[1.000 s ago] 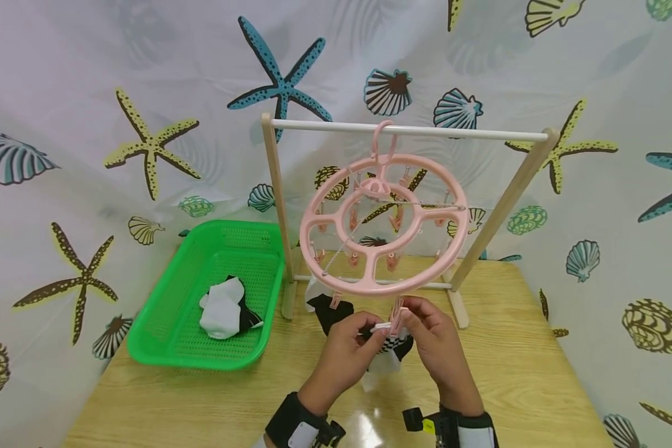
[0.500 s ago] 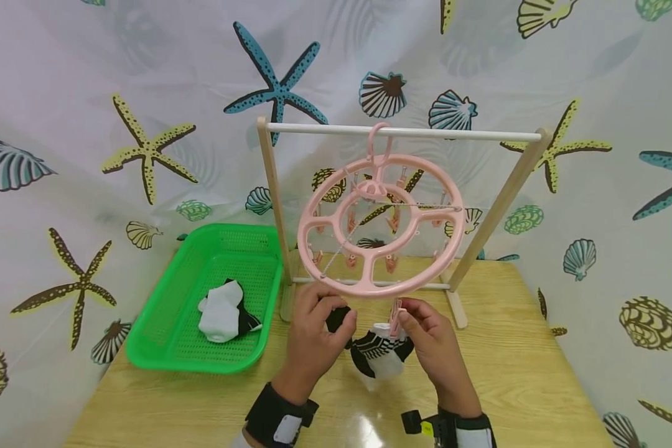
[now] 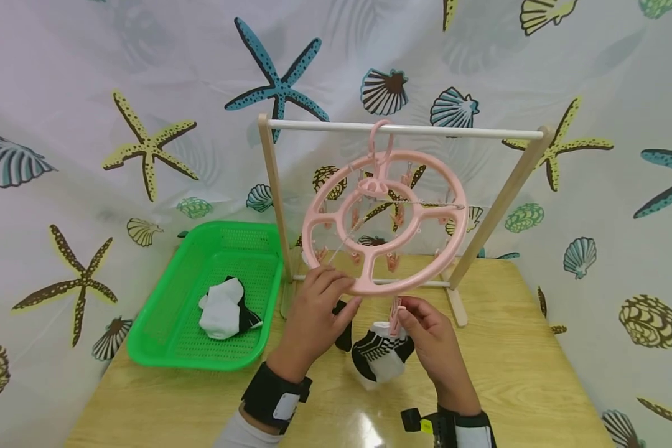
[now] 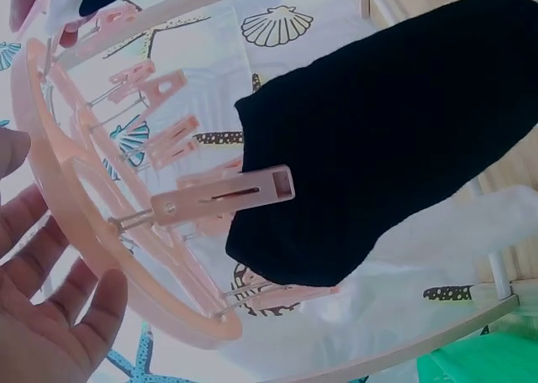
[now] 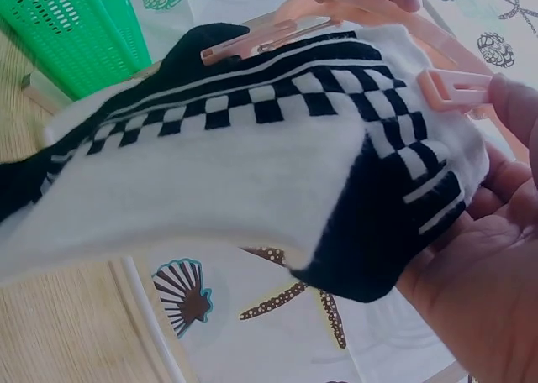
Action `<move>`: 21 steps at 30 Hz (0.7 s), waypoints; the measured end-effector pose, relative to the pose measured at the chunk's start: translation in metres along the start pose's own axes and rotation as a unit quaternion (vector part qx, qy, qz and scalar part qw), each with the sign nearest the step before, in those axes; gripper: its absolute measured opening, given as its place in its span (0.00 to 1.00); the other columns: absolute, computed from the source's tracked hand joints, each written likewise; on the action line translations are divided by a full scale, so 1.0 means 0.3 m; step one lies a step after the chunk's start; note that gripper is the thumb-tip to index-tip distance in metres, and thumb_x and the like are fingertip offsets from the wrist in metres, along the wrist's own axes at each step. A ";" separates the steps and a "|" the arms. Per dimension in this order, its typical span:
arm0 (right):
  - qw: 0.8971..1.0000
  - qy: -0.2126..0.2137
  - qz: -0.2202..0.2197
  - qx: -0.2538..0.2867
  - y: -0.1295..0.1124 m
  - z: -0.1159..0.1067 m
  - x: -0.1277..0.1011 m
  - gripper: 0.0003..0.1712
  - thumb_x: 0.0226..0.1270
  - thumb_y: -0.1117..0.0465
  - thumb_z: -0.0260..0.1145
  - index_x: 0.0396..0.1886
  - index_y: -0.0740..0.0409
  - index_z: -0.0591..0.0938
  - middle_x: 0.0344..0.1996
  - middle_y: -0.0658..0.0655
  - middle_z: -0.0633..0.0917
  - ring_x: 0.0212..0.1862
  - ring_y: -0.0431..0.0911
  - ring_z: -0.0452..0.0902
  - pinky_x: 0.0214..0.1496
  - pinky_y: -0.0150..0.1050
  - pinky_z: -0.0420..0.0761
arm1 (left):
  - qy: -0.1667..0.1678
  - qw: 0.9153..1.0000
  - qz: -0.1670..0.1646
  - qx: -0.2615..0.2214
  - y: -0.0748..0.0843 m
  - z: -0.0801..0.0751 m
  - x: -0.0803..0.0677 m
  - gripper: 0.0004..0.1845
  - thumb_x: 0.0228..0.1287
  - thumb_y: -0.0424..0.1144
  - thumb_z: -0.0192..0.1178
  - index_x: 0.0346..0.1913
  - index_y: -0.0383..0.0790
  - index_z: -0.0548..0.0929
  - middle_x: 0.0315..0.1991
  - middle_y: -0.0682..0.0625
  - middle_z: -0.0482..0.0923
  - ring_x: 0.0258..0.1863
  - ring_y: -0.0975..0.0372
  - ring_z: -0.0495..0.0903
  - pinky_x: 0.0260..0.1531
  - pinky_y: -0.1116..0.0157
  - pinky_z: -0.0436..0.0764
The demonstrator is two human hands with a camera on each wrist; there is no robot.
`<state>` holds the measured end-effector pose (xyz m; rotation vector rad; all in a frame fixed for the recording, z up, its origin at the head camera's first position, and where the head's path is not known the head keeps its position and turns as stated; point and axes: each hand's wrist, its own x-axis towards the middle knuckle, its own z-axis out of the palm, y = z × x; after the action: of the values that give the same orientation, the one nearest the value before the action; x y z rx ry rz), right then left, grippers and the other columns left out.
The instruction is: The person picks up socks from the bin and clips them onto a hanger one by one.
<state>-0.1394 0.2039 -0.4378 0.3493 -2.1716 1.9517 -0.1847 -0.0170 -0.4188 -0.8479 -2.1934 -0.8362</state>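
My right hand [image 3: 439,339] pinches a pink clothespin [image 3: 395,317] between thumb and fingers. That pin bites the white cuff of a black-and-white checkered sock [image 5: 227,139], which hangs below the ring of a round pink clip hanger [image 3: 369,290]. My left hand [image 3: 319,317] touches the near-left rim of the hanger with loosely bent, spread fingers. In the left wrist view a black sock [image 4: 387,131] hangs from another pink clothespin [image 4: 227,194] beside that hand; in the head view the left hand partly covers this sock.
A green basket [image 3: 145,336] with black-and-white socks [image 3: 222,311] in it stands left on the wooden table [image 3: 526,373]. The hanger's hook sits on the white bar [image 3: 453,131] of a wooden-legged rack [image 3: 501,208]. A patterned sheet [image 3: 336,56] hangs behind.
My left hand has left the checkered sock's cuff, moved left past the black sock and come up to the hanger's rim. The ring has shifted slightly. My right hand keeps its pinch.
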 end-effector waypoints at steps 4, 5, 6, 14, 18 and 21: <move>1.000 0.004 0.002 0.000 -0.001 -0.001 0.005 0.13 0.76 0.69 0.57 0.54 0.73 0.78 0.37 0.62 0.82 0.37 0.43 0.80 0.39 0.35 0.82 | 0.002 1.000 -0.006 -0.003 0.005 0.004 0.002 0.14 0.63 0.40 0.70 0.49 0.38 0.85 0.46 0.48 0.79 0.53 0.52 0.75 0.56 0.56 0.74; 1.000 0.007 0.004 0.000 -0.002 -0.001 0.007 0.13 0.76 0.68 0.57 0.54 0.73 0.78 0.37 0.62 0.83 0.37 0.44 0.80 0.39 0.35 0.82 | 0.002 1.000 -0.008 -0.004 0.007 0.004 0.003 0.14 0.63 0.40 0.70 0.48 0.38 0.85 0.45 0.48 0.79 0.53 0.52 0.74 0.56 0.55 0.75; 1.000 0.008 0.005 0.002 -0.002 0.000 0.008 0.14 0.76 0.68 0.57 0.54 0.73 0.78 0.37 0.61 0.83 0.37 0.44 0.80 0.40 0.35 0.82 | 0.003 1.000 -0.010 -0.006 0.007 0.004 0.004 0.14 0.63 0.40 0.70 0.48 0.37 0.85 0.45 0.47 0.79 0.52 0.52 0.74 0.55 0.55 0.75; 0.999 0.027 0.031 0.002 0.001 0.006 0.011 0.15 0.75 0.66 0.60 0.55 0.71 0.78 0.41 0.61 0.83 0.41 0.44 0.80 0.44 0.35 0.81 | 0.002 1.000 -0.020 -0.004 0.019 -0.005 0.002 0.14 0.63 0.38 0.70 0.49 0.36 0.85 0.46 0.45 0.78 0.52 0.50 0.74 0.55 0.54 0.74; 0.998 0.032 0.044 -0.005 0.002 0.009 0.010 0.17 0.75 0.64 0.61 0.56 0.71 0.78 0.45 0.57 0.83 0.43 0.44 0.80 0.45 0.34 0.81 | 0.002 1.000 -0.028 0.004 0.028 -0.010 0.002 0.13 0.62 0.38 0.70 0.48 0.37 0.85 0.45 0.45 0.78 0.50 0.51 0.74 0.53 0.54 0.75; 0.998 0.031 0.048 -0.002 0.002 0.010 0.010 0.18 0.74 0.64 0.61 0.57 0.71 0.78 0.48 0.59 0.82 0.45 0.44 0.79 0.46 0.34 0.81 | 0.004 0.999 -0.031 0.009 0.034 -0.017 0.002 0.13 0.62 0.38 0.71 0.47 0.38 0.85 0.45 0.46 0.78 0.49 0.51 0.74 0.51 0.54 0.76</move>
<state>-0.1425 0.2007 -0.4378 0.1842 -2.1894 1.9801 -0.1758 -0.0144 -0.4119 -0.7696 -2.2281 -0.8467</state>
